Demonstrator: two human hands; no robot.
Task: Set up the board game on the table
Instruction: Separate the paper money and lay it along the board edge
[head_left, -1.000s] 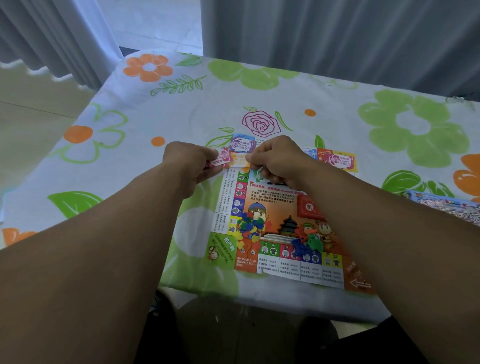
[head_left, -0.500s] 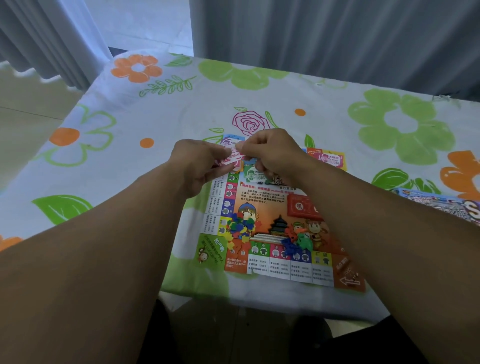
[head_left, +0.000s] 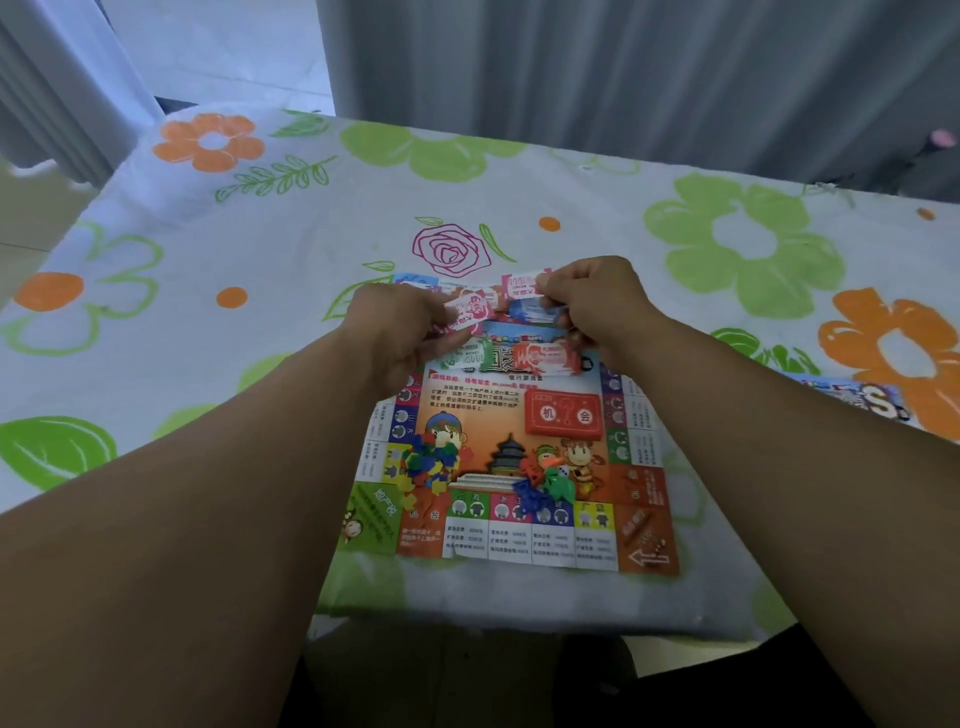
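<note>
A colourful paper game board (head_left: 519, 452) lies flat near the table's front edge. My left hand (head_left: 395, 332) pinches a pink play-money note (head_left: 470, 309) above the board's far edge. My right hand (head_left: 597, 301) pinches a small bunch of notes (head_left: 527, 293), pink on top and blue beneath. An orange-red note (head_left: 545, 358) and a green one lie on the board's far part. A red card stack (head_left: 563, 414) sits on the board's right middle. Two heaps of small plastic pieces rest on the board, one at the left (head_left: 431, 465) and one at the centre (head_left: 545, 483).
A flowered tablecloth (head_left: 260, 249) covers the table. The game's box (head_left: 852, 397) lies at the right, partly hidden by my right forearm. Grey curtains hang behind the table's far edge. The floor shows at the far left.
My hands have lifted and drawn apart, the left keeping one pink note and the right holding the rest. An orange-red note now lies uncovered on the board.
</note>
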